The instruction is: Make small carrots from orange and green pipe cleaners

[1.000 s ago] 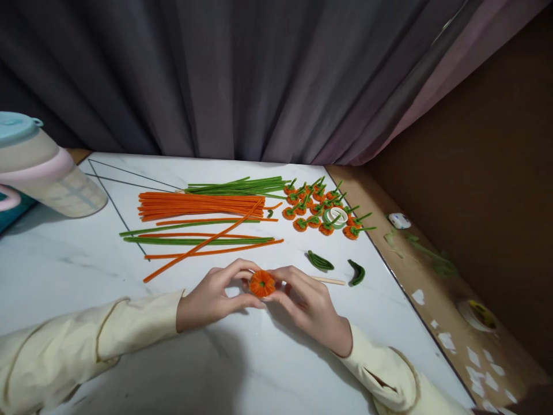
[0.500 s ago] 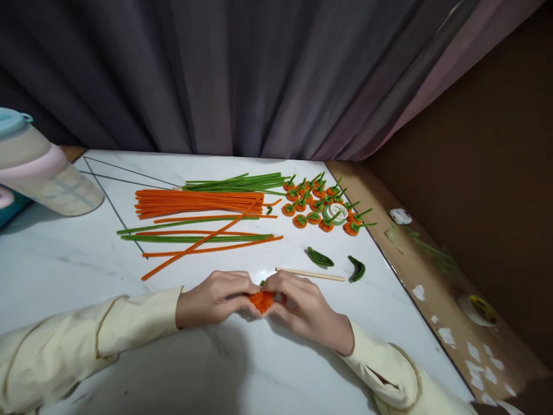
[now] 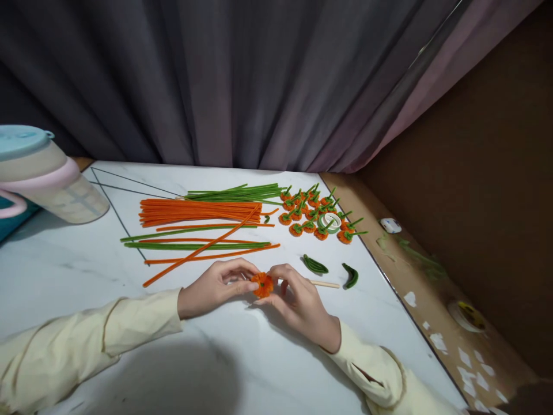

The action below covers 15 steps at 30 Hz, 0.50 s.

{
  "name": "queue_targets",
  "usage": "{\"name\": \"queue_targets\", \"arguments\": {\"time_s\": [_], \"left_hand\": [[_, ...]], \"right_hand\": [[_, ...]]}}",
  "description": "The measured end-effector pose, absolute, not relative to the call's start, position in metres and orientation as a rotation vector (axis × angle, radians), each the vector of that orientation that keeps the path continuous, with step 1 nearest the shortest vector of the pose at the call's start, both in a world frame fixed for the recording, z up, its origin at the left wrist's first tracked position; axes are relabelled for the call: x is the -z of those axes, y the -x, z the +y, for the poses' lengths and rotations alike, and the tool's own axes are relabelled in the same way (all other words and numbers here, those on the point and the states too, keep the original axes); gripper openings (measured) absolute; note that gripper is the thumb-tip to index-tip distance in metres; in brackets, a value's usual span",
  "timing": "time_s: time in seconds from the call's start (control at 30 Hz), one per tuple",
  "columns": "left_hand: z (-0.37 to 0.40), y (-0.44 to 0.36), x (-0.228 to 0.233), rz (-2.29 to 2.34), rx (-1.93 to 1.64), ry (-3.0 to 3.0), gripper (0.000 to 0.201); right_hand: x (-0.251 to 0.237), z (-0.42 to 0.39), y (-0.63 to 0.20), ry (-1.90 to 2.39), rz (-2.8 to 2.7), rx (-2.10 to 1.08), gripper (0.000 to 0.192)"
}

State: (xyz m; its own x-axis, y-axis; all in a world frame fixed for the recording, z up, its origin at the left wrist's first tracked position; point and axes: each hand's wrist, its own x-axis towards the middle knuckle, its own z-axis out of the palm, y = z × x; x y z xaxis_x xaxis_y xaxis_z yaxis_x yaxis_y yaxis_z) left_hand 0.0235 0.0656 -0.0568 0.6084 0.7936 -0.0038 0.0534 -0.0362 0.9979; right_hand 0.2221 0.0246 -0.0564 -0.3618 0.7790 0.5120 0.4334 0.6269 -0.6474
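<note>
A small round orange pipe-cleaner pumpkin (image 3: pixel 262 285), ridged and with a green spot at its middle, is held above the white table. My left hand (image 3: pixel 221 287) pinches its left side between thumb and fingers. On the other side, my right hand (image 3: pixel 302 302) has its index finger at the upper edge and its thumb at the lower edge. A thin wooden stick (image 3: pixel 326 284) lies partly hidden behind my right hand. Beyond it rest a folded dark green pipe-cleaner leaf (image 3: pixel 315 264) and a curved one (image 3: pixel 350 276).
Orange pipe cleaners (image 3: pixel 199 212) and green pipe cleaners (image 3: pixel 235 193) lie in bundles, with loose ones in front. Several finished pumpkins with green stems surround a roll of tape (image 3: pixel 330 222). A tumbler (image 3: pixel 56 178) stands at left. Paper scraps (image 3: pixel 438 342) lie off the table's right edge.
The pumpkin has been turned so its ridged face with the green centre shows. My right hand's fingers have spread a little wider around it. The view has shifted slightly.
</note>
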Motion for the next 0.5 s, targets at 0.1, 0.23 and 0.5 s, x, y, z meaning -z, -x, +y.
{"name": "queue_targets", "arguments": {"time_s": [0.1,0.23,0.5], "left_hand": [[0.064,-0.025,0.055,0.775,-0.693,-1.379,0.020],[0.061,-0.025,0.055,0.789,-0.715,-1.274,0.023],[0.051,-0.034,0.054,0.974,-0.800,-1.283,0.020]], "right_hand": [[0.058,0.024,-0.221,0.994,-2.002,-0.556,0.037],[0.056,0.022,-0.220,0.973,-2.000,-0.578,0.024],[0.062,0.023,-0.215,0.922,-1.892,-0.494,0.009]]}}
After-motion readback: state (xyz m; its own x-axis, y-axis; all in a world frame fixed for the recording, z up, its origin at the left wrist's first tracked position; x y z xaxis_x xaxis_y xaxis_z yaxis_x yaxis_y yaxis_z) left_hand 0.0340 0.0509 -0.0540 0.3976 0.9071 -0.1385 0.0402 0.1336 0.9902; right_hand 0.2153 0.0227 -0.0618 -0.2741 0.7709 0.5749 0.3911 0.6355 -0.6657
